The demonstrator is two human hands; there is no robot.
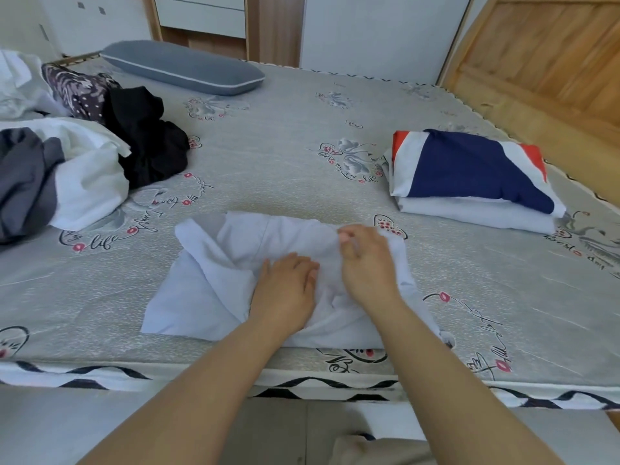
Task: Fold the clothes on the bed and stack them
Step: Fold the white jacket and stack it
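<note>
While two folded pieces already sit in my stack [469, 182] at right, my left hand [285, 290] presses flat on the pale shirt [208, 263] at the bed's [285, 135] near edge, my right hand [365, 263] pinches its fold; the heap [84, 156] at left waits.

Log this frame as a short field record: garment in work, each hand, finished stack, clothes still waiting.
garment in work: pale blue garment, partly folded, flat near the bed's front edge
left hand: fingers flat, pressing the garment
right hand: pinching a fold of the garment
finished stack: navy, white and red garment on a folded white one, at right
waiting: unfolded pile at left, white, grey, black
other: grey pillow at far side
</note>
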